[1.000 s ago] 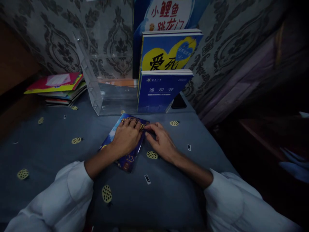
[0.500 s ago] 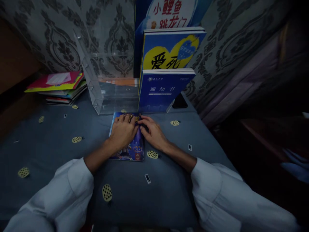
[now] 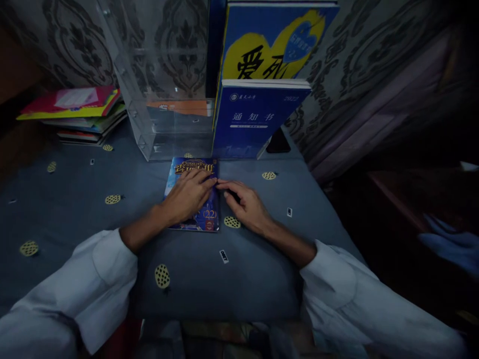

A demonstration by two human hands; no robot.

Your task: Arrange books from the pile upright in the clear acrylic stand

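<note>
A small dark-blue book (image 3: 194, 167) with gold lettering and "(22)" on its cover lies flat on the blue-grey patterned cloth (image 3: 112, 234). My left hand (image 3: 187, 194) rests palm down on the cover, fingers stretched out over it. My right hand (image 3: 247, 204) lies on the cloth just right of the book, fingers loosely curled, its fingertips touching the book's right edge. Both arms wear white sleeves.
A clear acrylic stand (image 3: 149, 114) sits just behind the book. Upright blue books (image 3: 254, 119) lean in it at right, a taller blue-and-yellow one (image 3: 269, 45) behind. A stack of colourful books (image 3: 75, 114) lies at back left. Patterned wallpaper behind; a dark drop-off at right.
The book has been turned from a slant to square with the stand and slid a little toward it. My left hand has slipped down the cover, baring the title.
</note>
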